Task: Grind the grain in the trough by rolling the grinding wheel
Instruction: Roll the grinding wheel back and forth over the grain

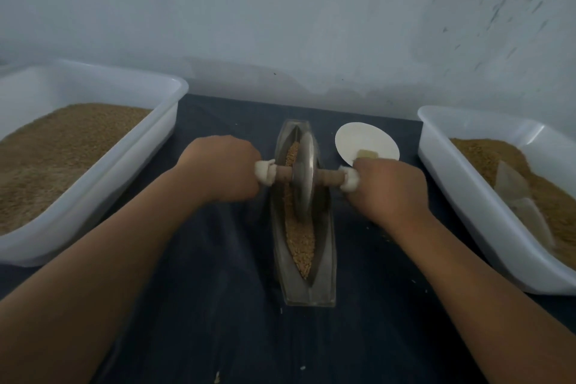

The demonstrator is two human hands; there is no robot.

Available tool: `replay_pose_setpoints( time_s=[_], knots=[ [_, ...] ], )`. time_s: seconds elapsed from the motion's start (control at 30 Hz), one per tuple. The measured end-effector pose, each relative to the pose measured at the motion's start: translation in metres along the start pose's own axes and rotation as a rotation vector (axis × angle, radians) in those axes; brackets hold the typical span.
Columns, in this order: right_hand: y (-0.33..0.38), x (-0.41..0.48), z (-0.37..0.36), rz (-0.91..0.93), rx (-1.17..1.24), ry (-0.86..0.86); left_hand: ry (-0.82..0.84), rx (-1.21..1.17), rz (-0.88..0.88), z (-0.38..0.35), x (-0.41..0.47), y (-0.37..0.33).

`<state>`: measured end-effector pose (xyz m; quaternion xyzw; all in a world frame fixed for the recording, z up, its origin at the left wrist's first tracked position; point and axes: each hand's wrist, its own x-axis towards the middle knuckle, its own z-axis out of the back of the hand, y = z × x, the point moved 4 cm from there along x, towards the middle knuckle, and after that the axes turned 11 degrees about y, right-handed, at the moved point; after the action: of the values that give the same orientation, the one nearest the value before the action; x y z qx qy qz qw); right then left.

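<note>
A narrow boat-shaped metal trough (324, 271) lies lengthwise on the dark table in the middle of the view. Brown grain (300, 238) fills its groove. A metal grinding wheel (304, 179) stands upright in the groove, a little beyond the trough's middle. A wooden axle runs through it, with white cloth wrapped round both ends. My left hand (223, 168) grips the left handle end. My right hand (389, 188) grips the right handle end. Both fists hide most of the cloth wraps.
A large white tub (162, 140) of brown grain stands at the left. Another white tub (461, 187) with grain and a clear scoop stands at the right. A white plate (358, 137) holding a small tan piece lies behind my right hand. A pale wall rises behind.
</note>
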<state>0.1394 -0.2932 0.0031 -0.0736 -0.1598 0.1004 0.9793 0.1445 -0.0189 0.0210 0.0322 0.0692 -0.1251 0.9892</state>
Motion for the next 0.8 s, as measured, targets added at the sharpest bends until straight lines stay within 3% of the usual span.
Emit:
replay_pose_setpoints(
  time_s=[0.2, 0.47, 0.67, 0.8],
  knots=[
    [0.003, 0.035, -0.002, -0.006, -0.029, -0.017, -0.035, -0.024, 0.059, 0.0, 0.019, 0.005],
    [-0.003, -0.04, 0.022, 0.137, 0.032, 0.009, -0.025, -0.007, -0.104, -0.017, -0.031, 0.003],
    [0.002, 0.007, 0.004, -0.003, 0.012, 0.022, -0.043, 0.006, 0.0, -0.003, 0.003, 0.003],
    [0.006, 0.037, 0.003, 0.004, -0.019, -0.059, -0.024, -0.053, 0.053, -0.002, 0.02, 0.008]
  ],
)
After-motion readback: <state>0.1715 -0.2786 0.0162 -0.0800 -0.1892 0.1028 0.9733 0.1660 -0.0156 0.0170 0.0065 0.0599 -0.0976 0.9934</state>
